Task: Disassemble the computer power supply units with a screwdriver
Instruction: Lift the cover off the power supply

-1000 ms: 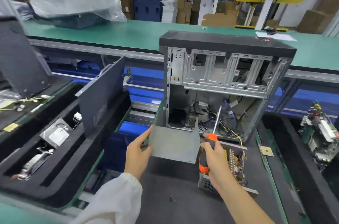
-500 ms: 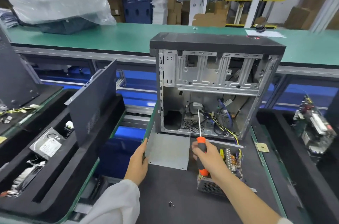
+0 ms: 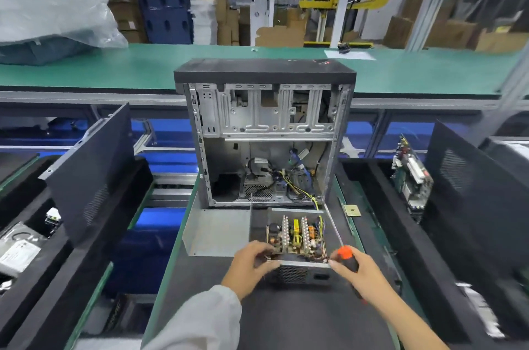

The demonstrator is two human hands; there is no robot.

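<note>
An opened power supply unit point(image 3: 297, 235) lies on the dark mat in front of me, its circuit board and heat sinks exposed. Its grey metal cover point(image 3: 217, 230) lies flat just to the left of it. My left hand point(image 3: 252, 266) grips the near left corner of the unit's casing. My right hand point(image 3: 360, 272) holds a screwdriver point(image 3: 345, 255) with an orange and black handle at the unit's near right corner, the shaft pointing up and away along the unit's right side.
An open computer case point(image 3: 266, 137) stands upright right behind the unit, with wires hanging out. Black foam trays flank the mat: a dark side panel point(image 3: 91, 175) and parts on the left, circuit boards point(image 3: 412, 178) on the right. A small chip point(image 3: 352, 210) lies right of the unit.
My left hand set the grey cover down on the mat and moved right onto the power supply unit. My right hand swung the screwdriver to the unit's right side. My view shifted closer.
</note>
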